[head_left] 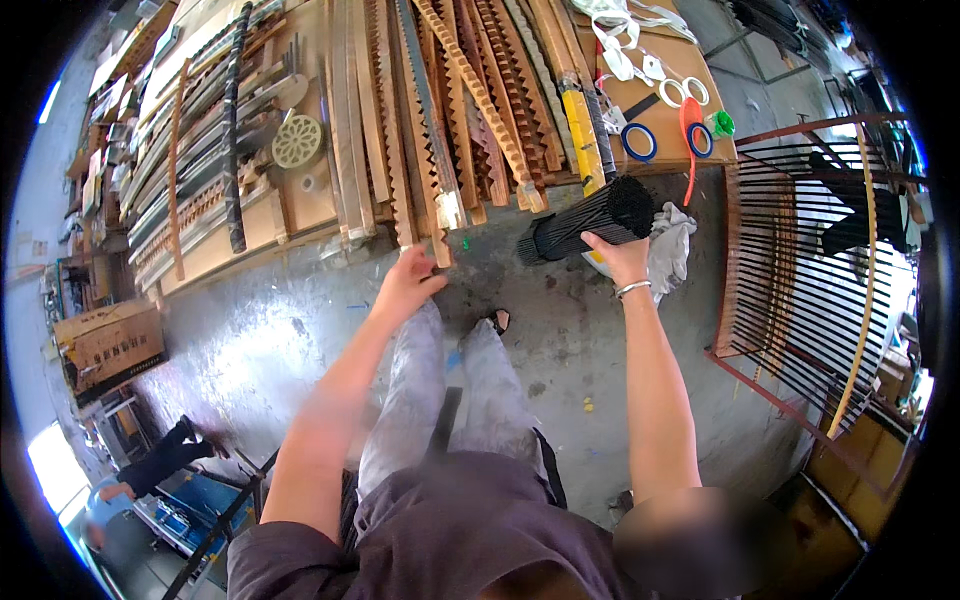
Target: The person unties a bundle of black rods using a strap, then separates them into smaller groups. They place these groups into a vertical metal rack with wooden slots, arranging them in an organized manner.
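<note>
My right hand (622,258) grips a thick bundle of thin black rods (580,226), its thumb on the near side and the other fingers hidden. The bundle lies slanted at the table's front edge, round end toward the right. My left hand (408,284) is at the overhanging end of a notched wooden strip (402,215). Its fingers are loosely curled, with thumb and forefinger apart and nothing visible between them. Whether the fingertips touch the wood I cannot tell. Several more notched strips (470,90) lie side by side, pointing toward me.
Right on the table (640,95) lie a blue tape roll (638,142), white rolls (672,93), red-handled scissors (690,125) and white cloth strips (620,40). A pale rag (672,250) hangs beside the bundle. A rack of black rods (800,260) stands right; a cardboard box (110,340) sits left.
</note>
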A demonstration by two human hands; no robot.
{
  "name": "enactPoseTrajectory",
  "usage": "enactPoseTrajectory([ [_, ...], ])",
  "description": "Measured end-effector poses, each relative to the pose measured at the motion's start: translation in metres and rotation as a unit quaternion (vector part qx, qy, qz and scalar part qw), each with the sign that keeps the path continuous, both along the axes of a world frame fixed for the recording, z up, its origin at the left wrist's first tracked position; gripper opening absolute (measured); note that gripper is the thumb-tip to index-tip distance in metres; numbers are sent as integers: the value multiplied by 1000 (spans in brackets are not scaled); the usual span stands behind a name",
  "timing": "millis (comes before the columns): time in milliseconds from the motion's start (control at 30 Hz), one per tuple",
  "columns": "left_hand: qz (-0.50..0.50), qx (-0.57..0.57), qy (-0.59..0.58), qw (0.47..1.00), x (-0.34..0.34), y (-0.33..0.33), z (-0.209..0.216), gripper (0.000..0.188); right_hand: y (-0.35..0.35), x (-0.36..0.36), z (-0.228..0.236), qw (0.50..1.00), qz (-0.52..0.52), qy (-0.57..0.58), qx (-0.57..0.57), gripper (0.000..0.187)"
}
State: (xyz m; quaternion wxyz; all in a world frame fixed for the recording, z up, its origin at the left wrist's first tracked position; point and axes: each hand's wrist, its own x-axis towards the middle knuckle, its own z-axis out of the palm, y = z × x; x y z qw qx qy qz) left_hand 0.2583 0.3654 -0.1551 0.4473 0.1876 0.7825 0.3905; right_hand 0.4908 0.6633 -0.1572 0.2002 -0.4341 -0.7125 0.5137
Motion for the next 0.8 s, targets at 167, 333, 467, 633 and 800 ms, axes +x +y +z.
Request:
enactPoseTrajectory([
  [167, 11, -107, -8, 994, 27, -118, -16, 57, 1, -11, 13, 999, 45, -15, 23, 47],
  [333, 12, -89, -42, 995, 49, -149, -17, 57, 6, -13, -6, 996, 27, 19, 88, 39],
  [467, 30, -87, -47, 995, 47, -158, -10, 56, 8, -16, -9, 997, 18, 46, 57, 40],
  [633, 31, -112, -14, 993, 37, -187, -9, 56, 16, -19, -5, 995, 41, 48, 77, 51],
  [800, 92, -138, -39, 985, 50, -243, -22, 51, 14, -27, 10, 998, 55, 1, 36, 71],
])
